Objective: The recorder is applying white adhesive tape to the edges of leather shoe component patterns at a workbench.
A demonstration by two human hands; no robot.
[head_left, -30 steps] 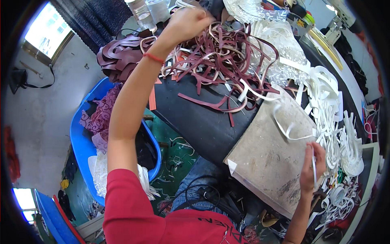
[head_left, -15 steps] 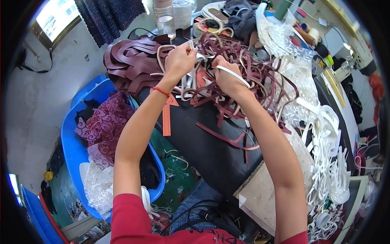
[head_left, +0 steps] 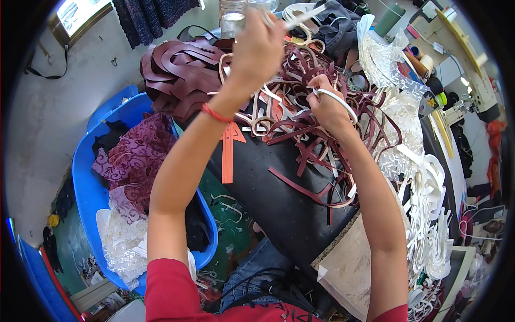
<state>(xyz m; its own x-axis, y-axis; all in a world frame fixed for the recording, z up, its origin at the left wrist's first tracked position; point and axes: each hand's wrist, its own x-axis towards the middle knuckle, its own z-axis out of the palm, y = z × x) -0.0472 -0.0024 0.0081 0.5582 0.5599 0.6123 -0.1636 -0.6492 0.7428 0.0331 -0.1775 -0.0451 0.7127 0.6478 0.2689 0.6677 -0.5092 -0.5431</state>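
My left hand [head_left: 261,51], blurred by motion, is raised above the work table with its fingers closed on a pale white strip [head_left: 304,17] that sticks out to the right. My right hand [head_left: 328,104] is closed at the tangle of maroon and pale strips [head_left: 316,70]. A curved white band [head_left: 338,99] runs across the back of that hand; what its fingertips hold is hidden. Below and between the hands lie pale looped strips [head_left: 261,126] and an orange ruler-like piece [head_left: 227,155]. Left of them, wide maroon strips [head_left: 182,80] lie heaped.
A blue tub [head_left: 80,161] with purple lace [head_left: 137,155] and white material stands at the left. Clear jars [head_left: 233,21] stand at the back. White bundled strips [head_left: 432,214], shiny white fabric [head_left: 405,129] and a sewing machine [head_left: 472,80] are on the right. A board [head_left: 348,263] lies near my right forearm.
My left hand has risen up and away from the pile with the white strip. My right hand has shifted slightly right and down in the picture, and the whole view has moved a little.
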